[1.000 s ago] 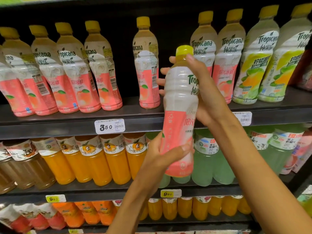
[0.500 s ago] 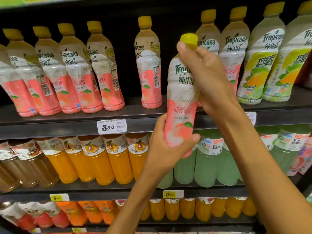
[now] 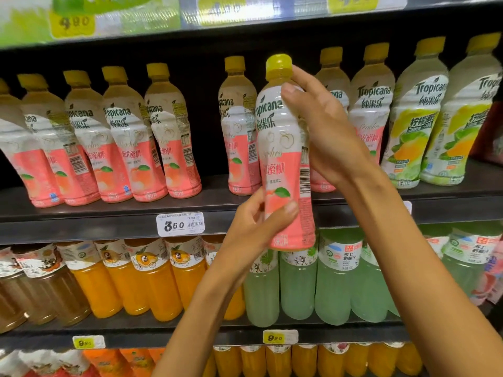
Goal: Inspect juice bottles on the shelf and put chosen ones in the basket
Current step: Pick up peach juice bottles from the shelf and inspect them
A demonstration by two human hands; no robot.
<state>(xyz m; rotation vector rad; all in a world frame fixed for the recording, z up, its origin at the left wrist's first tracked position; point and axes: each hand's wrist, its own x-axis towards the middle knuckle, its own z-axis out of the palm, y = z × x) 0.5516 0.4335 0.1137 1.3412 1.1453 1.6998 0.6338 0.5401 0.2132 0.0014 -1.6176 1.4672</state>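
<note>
White price tag [image 3: 180, 223] reading 3.50, fixed to the front edge of the upper dark shelf rail [image 3: 81, 223], at about 9 o'clock from frame centre. Two yellow price tags reading 9.90 on the lower rail: one at 6 o'clock [image 3: 280, 337], one at 7 o'clock [image 3: 88, 342]. Blurred green and yellow promotional strip [image 3: 114, 16] along the topmost rail, at 11 o'clock; its printing is illegible.

Open gap on the shelf [image 3: 272, 210] directly behind the right hand [image 3: 326, 131] — bounded left by a peach bottle [image 3: 239, 126], right by another peach bottle [image 3: 370, 112]. Front approach unobstructed.
</note>
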